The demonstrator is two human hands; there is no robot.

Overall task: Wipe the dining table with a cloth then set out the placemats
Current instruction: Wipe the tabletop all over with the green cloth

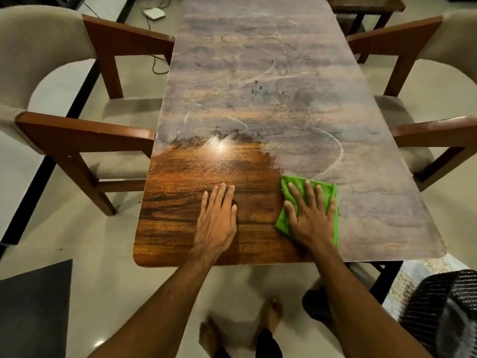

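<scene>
A green cloth (309, 202) is pressed flat against the dining table (258, 73) by the right hand (311, 215), whose fingers are spread straight over it, pointing away from the body. The cloth is folded into a rough square; its edges show beyond the fingertips, to the outer side of the hand and at the inner side by the thumb, while its middle is covered by the palm.

The left hand (218, 220) is laid palm down on the bare wood just beside the right hand, with its fingers straight and held close together. Nothing is held by it, and the cloth is not touched by it; a narrow strip of table is seen between the two.

Under and around the left hand the wood is seen dark, glossy and clear, with a bright glare of light beyond its fingertips. Beyond and to the outer side of the right hand the surface is covered by a pale, dusty film marked with curved streaks. The boundary between the two areas is met just at the inner edge of the cloth.

Two upholstered armchairs with wooden arms are stood at the table, one on the left-hand side (85, 135) and one on the right-hand side (433, 130). Bare feet (273, 313) are seen on the tiled floor below the forearms.
</scene>
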